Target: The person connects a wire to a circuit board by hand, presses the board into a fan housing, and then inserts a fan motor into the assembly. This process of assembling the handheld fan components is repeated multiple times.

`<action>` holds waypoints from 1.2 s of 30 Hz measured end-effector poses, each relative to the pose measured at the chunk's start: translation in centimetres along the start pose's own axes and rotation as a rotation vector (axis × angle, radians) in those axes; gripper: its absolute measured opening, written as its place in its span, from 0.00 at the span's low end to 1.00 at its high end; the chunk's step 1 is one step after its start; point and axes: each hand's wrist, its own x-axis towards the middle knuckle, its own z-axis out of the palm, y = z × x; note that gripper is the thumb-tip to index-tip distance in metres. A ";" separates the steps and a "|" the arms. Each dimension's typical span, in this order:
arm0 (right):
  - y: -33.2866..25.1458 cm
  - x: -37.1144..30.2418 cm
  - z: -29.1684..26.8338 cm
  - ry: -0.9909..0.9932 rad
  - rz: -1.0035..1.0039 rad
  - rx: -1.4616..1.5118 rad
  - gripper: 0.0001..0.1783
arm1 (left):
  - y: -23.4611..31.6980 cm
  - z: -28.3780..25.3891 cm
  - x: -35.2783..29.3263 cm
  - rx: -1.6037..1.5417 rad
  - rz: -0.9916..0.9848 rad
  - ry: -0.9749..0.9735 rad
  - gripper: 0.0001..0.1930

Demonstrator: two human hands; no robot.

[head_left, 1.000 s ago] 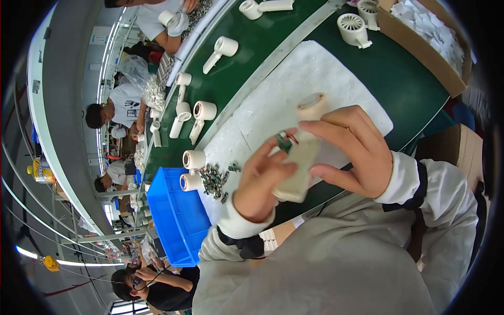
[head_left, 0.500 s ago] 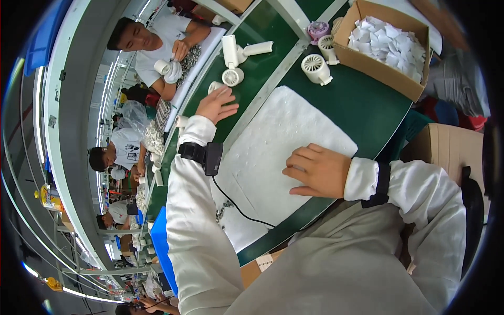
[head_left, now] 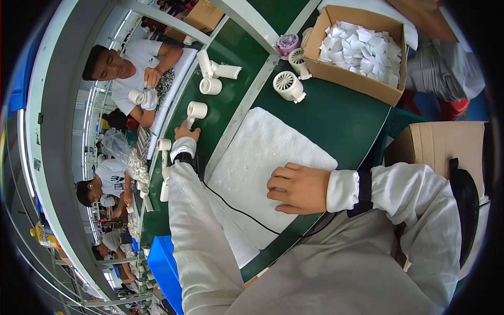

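On the green conveyor surface at the left, my left hand point(head_left: 187, 132) is closed about the handle of a white handheld fan point(head_left: 197, 109), whose round head points away from me. Part of the handle is hidden by the fingers. My right hand point(head_left: 298, 188) rests with fingers loosely spread on a white foam sheet point(head_left: 257, 152) and holds nothing. Two more white fans, one with a round grille point(head_left: 210, 86) and one lying with its handle out point(head_left: 227, 71), lie farther off. Beyond the sheet stands another white fan point(head_left: 288, 86), grille upward.
A cardboard box point(head_left: 357, 86) of white paper pieces stands at the far right, beside a pink fan point(head_left: 287, 43). A metal rail point(head_left: 239, 118) divides the green surfaces. A blue bin point(head_left: 164, 265) is by my left arm. Several co-workers sit along the left; a cable crosses the sheet.
My left hand has gone from open above the conveyor to closed on a fan's handle. The right hand stays on the foam sheet. The whole view has shifted.
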 end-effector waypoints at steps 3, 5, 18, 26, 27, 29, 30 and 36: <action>-0.3 0.1 0.0 -0.005 -0.009 0.007 0.15 | -0.9 -0.2 0.6 0.022 0.025 -0.002 0.46; -0.8 0.4 0.0 -0.006 -0.035 0.018 0.16 | -3.0 -0.4 1.2 -0.049 0.082 -0.030 0.45; -0.5 0.4 0.0 -0.040 -0.035 0.061 0.17 | 4.9 -3.7 -5.4 -0.724 -0.012 -0.256 0.22; -2.2 1.1 -1.9 0.158 0.286 0.090 0.18 | 11.6 -9.1 -31.4 -1.410 -0.026 -0.689 0.13; -2.0 1.0 -1.6 0.179 0.258 0.090 0.17 | 12.4 -9.1 -33.8 -1.435 -0.044 -0.714 0.12; -1.9 0.7 -1.2 0.229 0.210 0.086 0.14 | 12.5 -9.1 -36.2 -1.465 -0.071 -0.726 0.12; -2.1 0.7 -1.3 0.220 0.198 0.096 0.14 | 12.0 -8.9 -36.9 -1.236 0.086 -0.610 0.11; -3.6 0.8 -1.4 0.048 0.206 0.054 0.11 | 11.8 -8.1 -38.4 -0.221 0.555 0.093 0.10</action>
